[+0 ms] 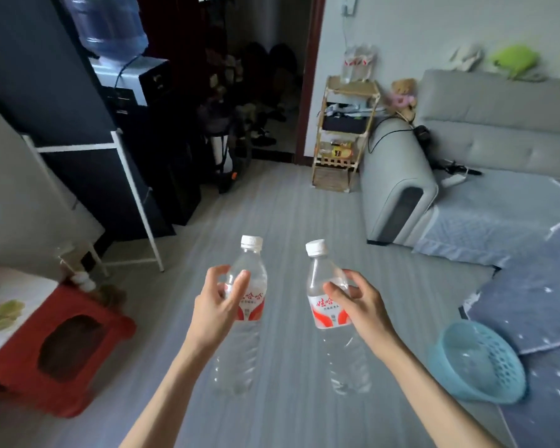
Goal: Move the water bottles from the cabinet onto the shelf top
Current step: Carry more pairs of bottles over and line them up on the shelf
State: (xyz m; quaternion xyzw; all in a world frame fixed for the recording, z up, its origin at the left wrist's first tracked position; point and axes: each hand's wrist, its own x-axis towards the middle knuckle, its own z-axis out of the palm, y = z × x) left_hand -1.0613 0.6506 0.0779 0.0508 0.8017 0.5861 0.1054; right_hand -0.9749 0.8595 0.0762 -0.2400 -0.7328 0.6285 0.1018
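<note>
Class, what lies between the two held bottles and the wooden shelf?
In the head view, only bare grey floor separates the bottles from the wooden shelf.

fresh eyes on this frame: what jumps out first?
Two clear water bottles with white caps and red labels, held upright side by side at centre: the left bottle in the left hand, the right bottle in the right hand. Behind them, a wooden shelf by the grey sofa already has bottles on top.
</note>
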